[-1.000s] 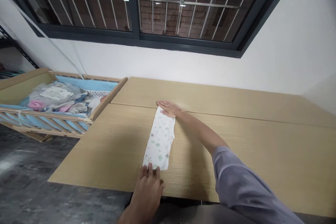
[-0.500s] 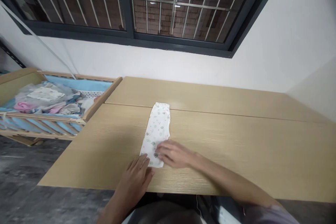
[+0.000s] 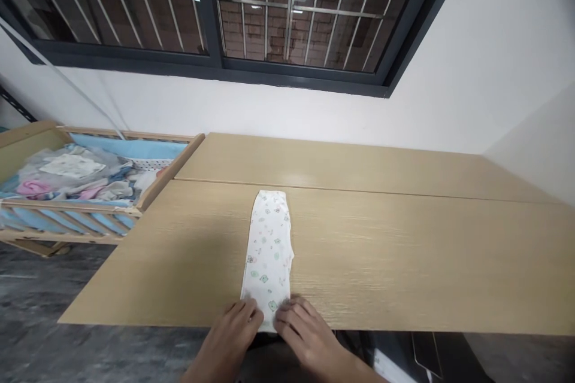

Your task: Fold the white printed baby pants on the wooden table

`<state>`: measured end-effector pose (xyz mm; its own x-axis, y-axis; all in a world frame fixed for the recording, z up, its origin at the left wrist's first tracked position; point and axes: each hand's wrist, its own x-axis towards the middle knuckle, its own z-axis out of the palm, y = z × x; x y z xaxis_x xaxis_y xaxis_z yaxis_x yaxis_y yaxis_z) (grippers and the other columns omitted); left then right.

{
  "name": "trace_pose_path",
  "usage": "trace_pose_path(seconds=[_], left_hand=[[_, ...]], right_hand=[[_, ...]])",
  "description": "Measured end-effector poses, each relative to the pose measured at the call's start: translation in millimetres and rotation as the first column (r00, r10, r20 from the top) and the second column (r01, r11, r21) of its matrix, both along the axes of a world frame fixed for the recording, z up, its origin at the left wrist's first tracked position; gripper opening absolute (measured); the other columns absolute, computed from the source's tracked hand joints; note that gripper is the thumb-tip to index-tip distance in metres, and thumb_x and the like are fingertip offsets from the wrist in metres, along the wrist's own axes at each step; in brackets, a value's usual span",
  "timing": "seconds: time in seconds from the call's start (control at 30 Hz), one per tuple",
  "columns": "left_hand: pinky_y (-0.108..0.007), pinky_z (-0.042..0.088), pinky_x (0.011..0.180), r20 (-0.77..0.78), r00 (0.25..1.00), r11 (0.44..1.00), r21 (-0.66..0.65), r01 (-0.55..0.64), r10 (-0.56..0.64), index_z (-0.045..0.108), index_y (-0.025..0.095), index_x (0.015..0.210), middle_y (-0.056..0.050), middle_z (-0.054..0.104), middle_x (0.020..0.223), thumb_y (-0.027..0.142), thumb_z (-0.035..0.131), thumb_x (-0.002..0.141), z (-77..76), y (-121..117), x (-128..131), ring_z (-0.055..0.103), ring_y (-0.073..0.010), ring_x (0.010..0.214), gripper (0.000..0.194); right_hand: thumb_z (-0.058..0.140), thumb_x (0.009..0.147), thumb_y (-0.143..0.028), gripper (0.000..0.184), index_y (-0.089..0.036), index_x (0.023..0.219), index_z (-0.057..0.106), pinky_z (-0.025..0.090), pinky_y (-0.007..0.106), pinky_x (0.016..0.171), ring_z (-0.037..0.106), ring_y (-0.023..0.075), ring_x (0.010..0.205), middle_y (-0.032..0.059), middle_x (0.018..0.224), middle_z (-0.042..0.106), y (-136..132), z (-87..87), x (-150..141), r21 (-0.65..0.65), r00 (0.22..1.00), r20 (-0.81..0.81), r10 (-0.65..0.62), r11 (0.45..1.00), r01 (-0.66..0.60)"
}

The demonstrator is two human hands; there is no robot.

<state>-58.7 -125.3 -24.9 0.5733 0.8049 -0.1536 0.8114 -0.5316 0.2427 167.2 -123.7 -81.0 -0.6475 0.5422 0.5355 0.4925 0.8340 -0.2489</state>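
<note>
A pair of white baby pants (image 3: 268, 245) with a small green and pink print lies folded lengthwise on the wooden table (image 3: 381, 251). Their narrow near end reaches the table's front edge. At the left corner of that end, my left hand (image 3: 236, 326) has its fingers curled onto the fabric. My right hand (image 3: 303, 326) grips the opposite corner, fingers bent and close together. Both thumbs are largely hidden. The far end of the pants lies flat, just short of the seam across the tabletop.
A wooden crib (image 3: 171, 170) with blue lining stands left of the table, holding a heap of clothes (image 3: 114, 182) and a clear plastic bag (image 3: 74, 164). Behind the table rises a white wall (image 3: 305, 114) with a dark-framed barred window (image 3: 291, 75). Dark items show under the front edge.
The baby pants have slid toward me, from over the tabletop seam to the front edge. My right hand has moved down from the middle of the fabric to its near right corner.
</note>
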Motion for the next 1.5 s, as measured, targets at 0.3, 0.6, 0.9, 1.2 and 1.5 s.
trace_pose_path(seconds=[0.3,0.6,0.9,1.2,1.5], left_hand=[[-0.028,0.051,0.093,0.356,0.933,0.996,0.086,0.017,-0.046,0.064,0.027,0.115,-0.002,0.064,0.111,0.0,0.046,0.09,33.1,38.1,-14.8,0.062,-0.0159,0.103,0.041],[-0.035,0.049,0.1,0.426,0.898,0.953,0.211,-0.219,0.111,0.07,0.023,0.111,-0.005,0.073,0.114,0.029,0.053,0.098,79.1,177.6,0.6,0.065,-0.0215,0.109,0.023],[-0.032,0.048,0.091,0.182,0.921,0.93,0.068,-0.361,0.344,0.071,0.013,0.109,-0.014,0.072,0.116,0.016,0.053,0.095,54.0,283.4,37.0,0.065,-0.0227,0.109,0.023],[-0.04,0.046,0.098,0.046,0.9,0.889,0.145,-0.435,0.433,0.065,0.013,0.114,-0.014,0.067,0.119,0.026,0.051,0.1,46.4,278.9,50.8,0.061,-0.0244,0.112,0.024],[-0.051,0.044,0.102,-0.028,0.891,0.83,0.378,-0.41,0.453,0.06,-0.003,0.129,-0.031,0.059,0.135,0.036,0.042,0.099,-0.3,106.2,88.4,0.056,-0.0408,0.125,0.052]], right_hand=[[0.051,0.1,-0.017,0.016,-0.02,0.112,0.061,0.054,0.038,0.091,0.064,0.0208,0.097,0.0068,0.102,0.068,32.3,77.5,11.6,-0.358,0.99,-0.133,-0.045,0.934,-0.006],[0.057,0.096,-0.029,0.015,-0.022,0.104,0.067,0.05,0.033,0.082,0.062,0.0199,0.096,0.0067,0.104,0.065,172.7,98.6,9.9,-0.454,0.904,-0.322,-0.281,0.884,0.113],[0.058,0.085,-0.024,0.015,-0.015,0.086,0.071,0.044,0.025,0.064,0.058,0.0154,0.069,0.0023,0.076,0.067,303.7,40.6,3.0,-0.619,0.863,-0.133,-0.488,0.721,0.312],[0.056,0.089,-0.024,0.022,-0.012,0.1,0.07,0.051,0.03,0.078,0.065,0.0192,0.082,0.0088,0.091,0.071,310.7,31.2,-0.5,-0.604,0.867,-0.046,-0.497,0.705,0.372],[0.036,0.106,-0.044,0.058,-0.017,0.157,0.031,0.022,0.044,0.124,0.024,0.0254,0.153,0.0134,0.165,0.026,244.0,80.2,-8.3,-0.274,0.988,0.141,0.063,0.961,-0.022]])
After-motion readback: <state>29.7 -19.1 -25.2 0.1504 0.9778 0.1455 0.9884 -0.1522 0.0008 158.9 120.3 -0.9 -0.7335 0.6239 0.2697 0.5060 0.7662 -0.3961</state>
